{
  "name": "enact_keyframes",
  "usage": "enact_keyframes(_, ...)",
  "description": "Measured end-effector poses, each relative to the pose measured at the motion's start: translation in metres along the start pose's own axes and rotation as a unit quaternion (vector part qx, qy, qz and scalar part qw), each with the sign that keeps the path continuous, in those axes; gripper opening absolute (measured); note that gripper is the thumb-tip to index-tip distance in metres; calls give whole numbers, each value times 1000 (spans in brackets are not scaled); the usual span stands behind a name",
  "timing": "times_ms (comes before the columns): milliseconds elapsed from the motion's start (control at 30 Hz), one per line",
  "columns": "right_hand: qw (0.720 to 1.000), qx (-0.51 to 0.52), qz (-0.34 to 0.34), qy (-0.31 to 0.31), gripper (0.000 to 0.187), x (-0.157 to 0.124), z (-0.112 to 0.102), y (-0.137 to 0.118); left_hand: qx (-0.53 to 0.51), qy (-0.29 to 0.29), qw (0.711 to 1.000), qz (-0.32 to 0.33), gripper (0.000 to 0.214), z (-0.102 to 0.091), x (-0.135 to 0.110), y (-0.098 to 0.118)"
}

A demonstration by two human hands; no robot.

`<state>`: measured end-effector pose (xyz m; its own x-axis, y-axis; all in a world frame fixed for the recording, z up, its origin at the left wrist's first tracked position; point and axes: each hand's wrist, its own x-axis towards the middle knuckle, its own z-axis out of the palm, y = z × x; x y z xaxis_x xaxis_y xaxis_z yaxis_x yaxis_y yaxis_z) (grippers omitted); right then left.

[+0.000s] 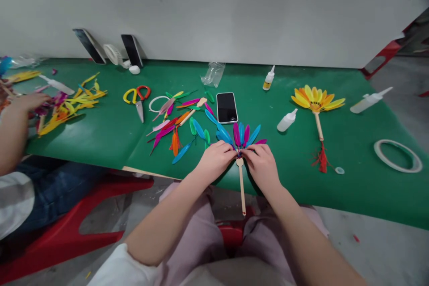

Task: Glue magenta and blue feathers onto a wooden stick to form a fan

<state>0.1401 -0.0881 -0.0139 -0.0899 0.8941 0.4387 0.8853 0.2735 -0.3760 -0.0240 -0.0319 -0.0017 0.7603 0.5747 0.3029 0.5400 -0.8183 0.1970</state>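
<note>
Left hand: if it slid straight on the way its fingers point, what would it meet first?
The left hand points right, so it would probably meet the right hand first, across the feather fan.

Phone [227, 107] and loose feathers [174, 132] crowd the fan [241, 136].

There is one view only, from a camera worn on the seated person's head. It looks forward and down, close over the lap and both forearms, across the green surface [100, 134] toward the grey wall [214, 9] at twelve o'clock. A neighbour's arm [13, 134] enters at nine o'clock.
</note>
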Motion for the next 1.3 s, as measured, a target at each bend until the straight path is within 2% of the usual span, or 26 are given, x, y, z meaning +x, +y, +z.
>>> enact_keyframes(367, 1000, -4, 12, -18, 22, 0, 4, 4, -7, 1, 1000, 10, 24, 5, 4, -4)
enact_keyframes(700, 1000, -3, 1, -1, 20, -1, 4, 1, 4, -10, 1000, 27, 20, 2, 7, -3)
enact_keyframes(867, 1000, 11, 0, 25, 20, -3, 1, 1, -17, 13, 999, 34, 22, 0, 3, -4)
enact_keyframes(1067, 998, 32, 10, 44, 25, -15, -7, 2, 8, 5, 1000, -3, 26, -4, -13, 10)
enact_keyframes(1200, 998, 31, 4, 51, 28, -20, -8, 3, 20, 17, 997, -69, 26, -2, -26, 32)
enact_keyframes(1300, 998, 19, -21, 49, 28, -19, -6, 0, 12, 38, 992, -121, 25, 2, -35, 40)
